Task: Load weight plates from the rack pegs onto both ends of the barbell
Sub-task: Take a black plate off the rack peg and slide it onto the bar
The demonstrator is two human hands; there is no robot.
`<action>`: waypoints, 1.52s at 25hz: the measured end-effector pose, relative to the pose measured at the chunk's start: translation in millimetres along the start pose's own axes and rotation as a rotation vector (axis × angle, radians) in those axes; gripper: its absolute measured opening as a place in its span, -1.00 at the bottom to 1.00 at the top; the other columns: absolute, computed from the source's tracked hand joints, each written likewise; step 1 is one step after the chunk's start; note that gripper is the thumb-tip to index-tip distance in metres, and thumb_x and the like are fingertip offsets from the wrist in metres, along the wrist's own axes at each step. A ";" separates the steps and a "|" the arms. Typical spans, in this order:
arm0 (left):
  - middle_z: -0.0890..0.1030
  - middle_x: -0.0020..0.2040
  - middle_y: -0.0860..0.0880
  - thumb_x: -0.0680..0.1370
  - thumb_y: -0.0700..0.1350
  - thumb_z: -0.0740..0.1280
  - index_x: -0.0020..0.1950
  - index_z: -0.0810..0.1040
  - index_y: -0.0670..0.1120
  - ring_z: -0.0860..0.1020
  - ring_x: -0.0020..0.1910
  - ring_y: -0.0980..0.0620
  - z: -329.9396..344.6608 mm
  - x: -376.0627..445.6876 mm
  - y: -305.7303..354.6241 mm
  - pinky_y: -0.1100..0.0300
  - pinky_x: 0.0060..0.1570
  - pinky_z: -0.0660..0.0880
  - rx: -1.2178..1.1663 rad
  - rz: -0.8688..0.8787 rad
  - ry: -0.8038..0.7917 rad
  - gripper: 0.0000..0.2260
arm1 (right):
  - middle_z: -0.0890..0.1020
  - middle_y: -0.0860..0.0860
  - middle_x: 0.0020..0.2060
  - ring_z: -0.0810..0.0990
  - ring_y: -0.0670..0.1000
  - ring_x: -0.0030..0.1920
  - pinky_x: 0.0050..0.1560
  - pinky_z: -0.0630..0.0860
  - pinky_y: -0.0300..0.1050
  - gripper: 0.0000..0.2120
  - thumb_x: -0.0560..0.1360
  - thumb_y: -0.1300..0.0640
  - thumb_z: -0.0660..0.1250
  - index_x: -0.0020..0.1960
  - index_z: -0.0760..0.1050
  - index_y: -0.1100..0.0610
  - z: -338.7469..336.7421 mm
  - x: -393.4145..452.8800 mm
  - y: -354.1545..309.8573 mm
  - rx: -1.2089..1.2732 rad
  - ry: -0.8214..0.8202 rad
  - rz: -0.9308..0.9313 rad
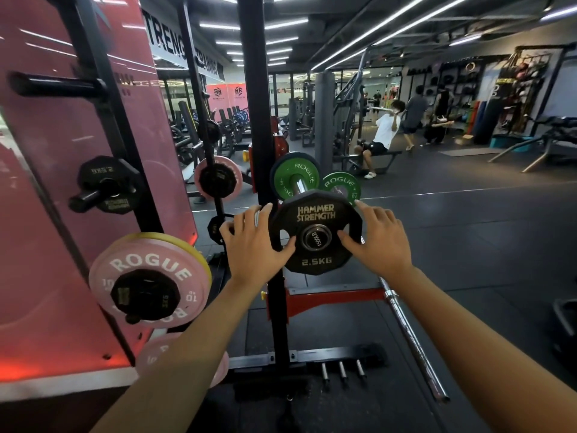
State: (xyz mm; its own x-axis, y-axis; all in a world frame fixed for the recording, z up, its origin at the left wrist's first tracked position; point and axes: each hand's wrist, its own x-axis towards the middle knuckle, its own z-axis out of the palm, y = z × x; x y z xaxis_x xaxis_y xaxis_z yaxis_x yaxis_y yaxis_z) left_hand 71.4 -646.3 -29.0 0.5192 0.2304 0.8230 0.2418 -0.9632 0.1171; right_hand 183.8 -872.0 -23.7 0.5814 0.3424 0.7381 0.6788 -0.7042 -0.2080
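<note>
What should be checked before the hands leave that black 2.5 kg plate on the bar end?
1. Black twelve-sided Hammer Strength 2.5 kg plate threaded on the chrome barbell sleeve: ok, sleeve end shows through its hole.
2. Plate seated against the green Rogue plate behind: cannot tell, gap hidden.
3. Left hand and right hand both on the plate: ok, fingers round its edges.
4. Collar fitted: not ok, none visible.
5. Barbell's other end loaded: cannot tell, out of view.
</note>
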 end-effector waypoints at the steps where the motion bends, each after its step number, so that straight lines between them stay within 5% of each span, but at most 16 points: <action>1: 0.52 0.24 -0.06 0.42 0.35 0.30 0.35 0.47 -0.05 0.44 0.21 -0.07 -2.7 -1.0 2.3 -0.09 0.15 0.36 -0.001 -0.012 -0.003 -0.34 | 0.59 0.15 0.13 0.53 0.20 0.14 0.06 0.49 0.14 -0.34 0.44 -0.23 0.34 0.38 0.36 0.14 -1.4 0.0 -0.4 -0.006 0.008 -0.004; 16: 0.52 0.23 -0.06 0.44 0.36 0.36 0.33 0.50 0.01 0.46 0.21 -0.10 30.6 18.5 -0.9 -0.08 0.13 0.34 0.007 -0.090 -0.057 -0.40 | 0.53 0.15 0.20 0.49 0.22 0.18 0.07 0.48 0.17 -0.37 0.49 -0.26 0.29 0.38 0.33 0.13 30.5 29.9 8.4 -0.038 -0.057 0.025; 38: 0.54 0.17 -0.06 0.42 0.33 0.41 0.34 0.50 -0.04 0.50 0.15 -0.12 259.1 179.9 -77.0 -0.09 0.11 0.35 -0.054 -0.125 -0.019 -0.37 | 0.51 0.15 0.20 0.49 0.21 0.17 0.05 0.49 0.14 -0.33 0.49 -0.32 0.21 0.38 0.34 0.15 217.1 223.1 68.2 -0.142 -0.147 0.074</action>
State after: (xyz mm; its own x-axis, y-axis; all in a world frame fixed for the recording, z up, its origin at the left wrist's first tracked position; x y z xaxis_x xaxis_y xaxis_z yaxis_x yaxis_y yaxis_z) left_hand 358.5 -494.8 -34.0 0.5034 0.3515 0.7893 0.2618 -0.9326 0.2483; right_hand 457.2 -708.6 -12.6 0.6937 0.3664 0.6201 0.5677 -0.8080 -0.1577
